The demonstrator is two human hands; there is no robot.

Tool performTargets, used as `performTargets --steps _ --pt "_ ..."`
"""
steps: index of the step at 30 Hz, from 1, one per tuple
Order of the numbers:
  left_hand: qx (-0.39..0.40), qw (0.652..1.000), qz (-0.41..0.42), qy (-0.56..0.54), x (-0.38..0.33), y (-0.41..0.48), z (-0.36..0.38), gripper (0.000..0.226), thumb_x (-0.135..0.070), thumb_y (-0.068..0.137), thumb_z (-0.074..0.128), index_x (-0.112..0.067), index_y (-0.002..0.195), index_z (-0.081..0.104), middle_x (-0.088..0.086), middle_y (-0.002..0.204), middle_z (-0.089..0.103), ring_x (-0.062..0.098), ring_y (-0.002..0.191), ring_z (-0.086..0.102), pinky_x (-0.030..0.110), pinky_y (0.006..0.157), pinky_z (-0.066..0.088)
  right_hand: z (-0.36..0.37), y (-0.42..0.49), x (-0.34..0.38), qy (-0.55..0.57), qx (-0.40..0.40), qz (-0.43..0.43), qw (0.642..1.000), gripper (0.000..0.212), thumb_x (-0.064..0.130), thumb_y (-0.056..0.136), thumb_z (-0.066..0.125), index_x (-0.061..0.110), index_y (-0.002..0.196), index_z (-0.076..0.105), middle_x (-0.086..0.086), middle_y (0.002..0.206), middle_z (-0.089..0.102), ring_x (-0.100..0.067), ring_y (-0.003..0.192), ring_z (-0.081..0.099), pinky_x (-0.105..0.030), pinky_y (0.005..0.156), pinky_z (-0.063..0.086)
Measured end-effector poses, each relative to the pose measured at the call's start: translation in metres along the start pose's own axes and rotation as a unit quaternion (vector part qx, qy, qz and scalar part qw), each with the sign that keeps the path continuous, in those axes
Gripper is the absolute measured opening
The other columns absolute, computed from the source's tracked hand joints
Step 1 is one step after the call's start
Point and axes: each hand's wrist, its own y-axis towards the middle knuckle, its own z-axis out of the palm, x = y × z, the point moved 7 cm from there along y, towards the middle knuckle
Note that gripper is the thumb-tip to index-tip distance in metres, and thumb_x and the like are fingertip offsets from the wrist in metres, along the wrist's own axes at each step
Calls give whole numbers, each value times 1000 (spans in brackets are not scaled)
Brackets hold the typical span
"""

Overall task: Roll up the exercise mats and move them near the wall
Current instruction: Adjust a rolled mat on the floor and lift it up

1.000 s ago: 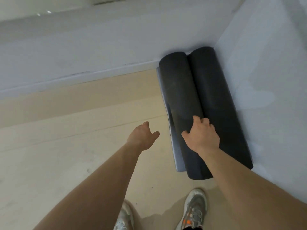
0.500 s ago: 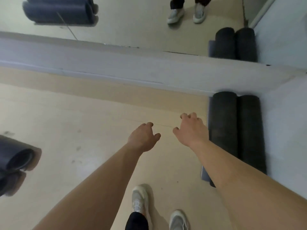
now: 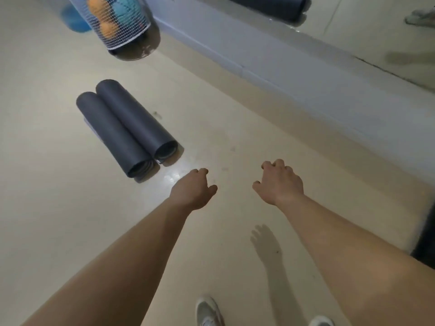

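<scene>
Two dark grey rolled exercise mats [image 3: 124, 128] lie touching on the beige floor [image 3: 47, 220], left of the empty left hand [image 3: 193, 190] and right hand [image 3: 279, 184], whose fingers [image 3: 279, 164] hang loosely curled.

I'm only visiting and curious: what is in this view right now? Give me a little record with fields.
Rolled mats: two dark rolls, side by side and touching, lying on the floor away from the wall
Left hand: loosely curled, holds nothing
Right hand: loosely curled, holds nothing
Mesh basket: upper left, orange and teal balls inside
Wall: pale, mirror above it
Shoes: at the bottom edge
</scene>
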Motion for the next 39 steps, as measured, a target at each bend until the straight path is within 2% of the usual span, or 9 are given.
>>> performTargets --steps 4,8,15,20,25,27,32,36,39 --pt "-12 999 -34 1 136 -9 -40 63 -45 101 53 -18 155 36 6 154 47 28 134 51 43 104 47 25 12 150 -9 14 -53 998 54 43 98 54 17 144 46 -12 142 44 -34 128 49 -42 94 45" --pt "-18 997 -74 -10 258 -9 -73 58 -45 101 54 -18 151 42 6 146 53 27 127 55 40 98 47 49 21 287 -18 25 -117 993 50 39 97 53 18 142 46 -9 139 45 -31 122 51 -40 85 42" --pt "2 990 -128 -60 417 44 -102 63 -43 101 50 -18 156 33 4 152 45 26 133 50 41 103 46 92 69 443 -60 57 -163 983 38 36 97 54 18 130 50 -8 130 47 -30 114 52 -38 77 39" --pt "19 986 -133 -99 504 118 -134 64 -43 101 50 -17 157 32 2 155 42 24 137 48 41 104 45 113 139 522 -60 105 -121 985 44 43 98 55 17 133 49 -7 131 47 -30 118 53 -37 78 41" --pt "29 988 -108 -110 582 184 -169 63 -42 103 49 -17 157 31 4 155 42 24 135 49 40 103 45 124 199 607 -23 117 -65 991 48 40 98 53 19 141 48 -8 136 45 -31 120 53 -43 94 50" --pt "36 989 -92 -110 613 204 -180 63 -42 103 48 -17 157 31 4 154 42 24 134 49 39 103 45 132 214 638 -12 124 -39 991 49 40 99 52 18 142 47 -9 138 44 -32 121 53 -45 95 51" --pt "81 995 -42 -49 684 254 -201 61 -42 103 46 -17 157 30 3 151 43 26 130 51 41 101 47 159 241 708 31 135 18 990 48 38 100 50 21 144 44 -7 139 41 -29 124 50 -37 88 45" --pt "121 992 16 17 707 288 -212 60 -43 103 46 -16 155 31 4 147 45 27 127 53 41 99 48 185 246 730 113 115 96 982 49 38 98 55 15 141 47 -11 135 46 -33 120 56 -41 98 49" --pt "158 983 59 70 713 314 -214 60 -43 104 46 -16 155 31 4 149 44 27 130 51 41 100 47 209 243 733 193 130 168 958 54 40 96 56 16 143 44 -11 140 46 -33 123 57 -44 100 49"
